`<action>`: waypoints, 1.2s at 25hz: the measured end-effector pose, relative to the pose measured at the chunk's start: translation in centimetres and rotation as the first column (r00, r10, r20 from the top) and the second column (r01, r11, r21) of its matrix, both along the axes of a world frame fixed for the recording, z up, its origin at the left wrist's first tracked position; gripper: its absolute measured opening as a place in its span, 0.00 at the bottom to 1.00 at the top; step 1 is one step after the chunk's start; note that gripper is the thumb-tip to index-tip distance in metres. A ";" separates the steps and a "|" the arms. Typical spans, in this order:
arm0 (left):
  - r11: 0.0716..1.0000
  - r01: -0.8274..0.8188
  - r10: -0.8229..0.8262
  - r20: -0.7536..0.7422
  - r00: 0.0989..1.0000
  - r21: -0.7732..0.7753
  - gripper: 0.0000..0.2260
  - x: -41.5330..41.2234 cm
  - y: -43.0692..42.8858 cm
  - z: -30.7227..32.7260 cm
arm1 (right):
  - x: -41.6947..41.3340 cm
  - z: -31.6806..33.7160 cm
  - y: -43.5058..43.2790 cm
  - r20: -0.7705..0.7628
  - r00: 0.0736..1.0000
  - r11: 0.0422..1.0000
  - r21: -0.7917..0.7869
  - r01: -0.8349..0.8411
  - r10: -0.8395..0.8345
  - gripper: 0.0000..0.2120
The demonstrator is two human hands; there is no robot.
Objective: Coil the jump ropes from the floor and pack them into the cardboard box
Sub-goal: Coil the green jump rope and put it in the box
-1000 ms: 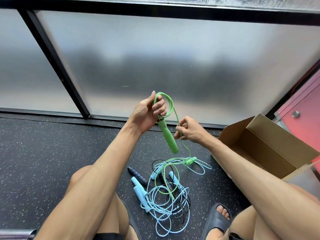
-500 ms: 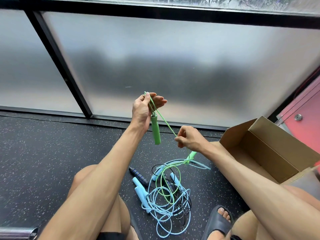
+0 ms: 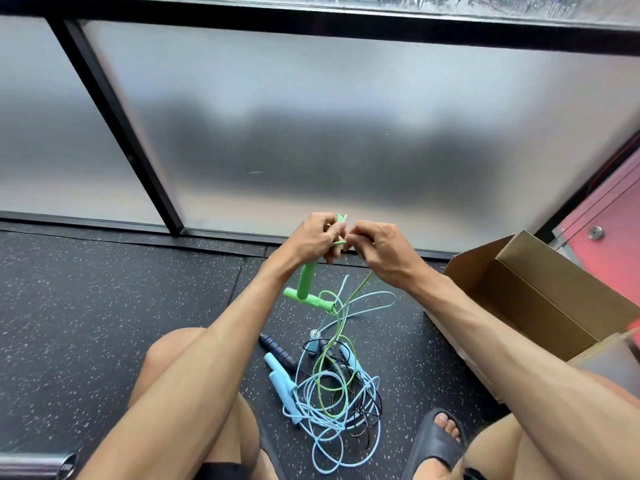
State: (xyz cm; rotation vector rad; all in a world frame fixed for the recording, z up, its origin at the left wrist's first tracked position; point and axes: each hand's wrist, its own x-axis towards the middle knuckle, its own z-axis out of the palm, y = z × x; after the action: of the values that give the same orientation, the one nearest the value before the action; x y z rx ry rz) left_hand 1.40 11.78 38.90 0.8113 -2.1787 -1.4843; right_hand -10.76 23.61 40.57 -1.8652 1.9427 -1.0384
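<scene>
While the other ropes are left in a heap on the floor (image 3: 104, 306), the green jump rope (image 3: 338, 242) is held up in front of the frosted window (image 3: 311, 116). It is gripped by the left hand (image 3: 313, 237), whose fingers are curled round the top of one green handle (image 3: 306, 280). This handle is hung straight down under the hand. The green cord is pinched by the right hand (image 3: 377, 251), and the two hands are pressed close together, touching. A second green handle (image 3: 311, 300) is seen lying crosswise just below the first. From the hands, the green cord is trailed down into the heap, where it is mixed up with the light blue jump rope (image 3: 282, 382) and the black jump rope (image 3: 277, 349). The cardboard box (image 3: 540, 306) is set on the floor to the right, open. A dark sandal (image 3: 433, 441) is seen near the heap.
</scene>
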 end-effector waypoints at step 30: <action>0.627 0.148 0.315 -0.423 0.850 0.765 0.20 1.8 -2.4 1.4 | -1.1 -2.6 -0.5 0.633 0.726 0.943 0.327 0.063 -0.268 0.05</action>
State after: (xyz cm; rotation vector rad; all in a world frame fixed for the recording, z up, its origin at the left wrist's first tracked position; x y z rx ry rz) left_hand 3.18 9.41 40.33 0.6058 -1.0086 -2.3014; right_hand -11.86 23.11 37.94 -0.9592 1.6974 -1.1899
